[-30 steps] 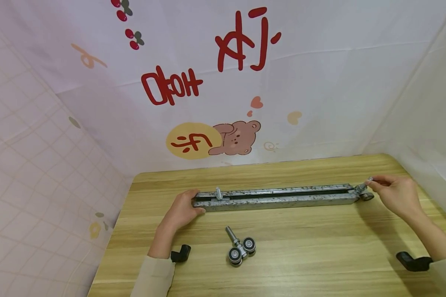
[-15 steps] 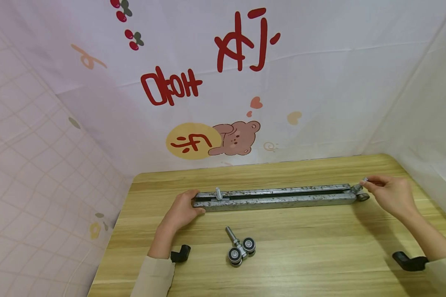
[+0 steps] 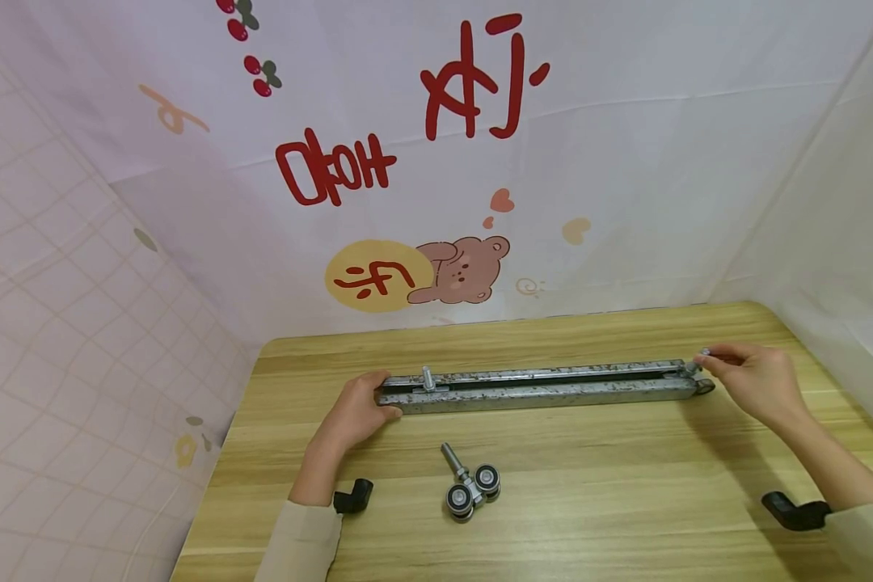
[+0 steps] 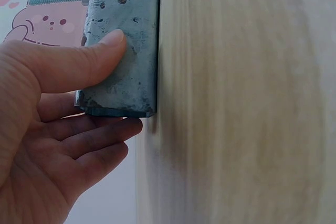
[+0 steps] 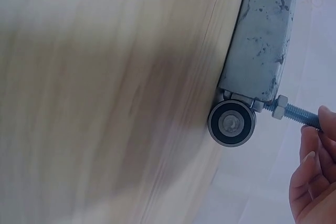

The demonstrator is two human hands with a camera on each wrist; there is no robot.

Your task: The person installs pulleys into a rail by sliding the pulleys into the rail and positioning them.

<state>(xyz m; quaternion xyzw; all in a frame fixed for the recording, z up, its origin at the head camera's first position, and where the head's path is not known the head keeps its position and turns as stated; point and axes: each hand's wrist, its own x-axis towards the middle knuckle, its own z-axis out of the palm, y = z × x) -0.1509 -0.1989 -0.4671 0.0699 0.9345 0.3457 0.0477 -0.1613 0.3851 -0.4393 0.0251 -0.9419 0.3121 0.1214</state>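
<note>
While left hand (image 3: 356, 411) grips pitted, slotted metal channel (image 3: 553, 396), right hand (image 3: 760, 384) pinches threaded bolt (image 5: 300, 115) of round-wheeled roller (image 5: 231, 123).

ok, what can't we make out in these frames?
Inside the rail, beneath the bolt at its left end: head view, rail walls block it.
Whatever is behind the wheel: right wrist view, blocked by the wheel itself and the rail's end.
Left hand, some fingers: left wrist view, partly behind the rail.
Right hand: right wrist view, cut off by the right edge.
</note>
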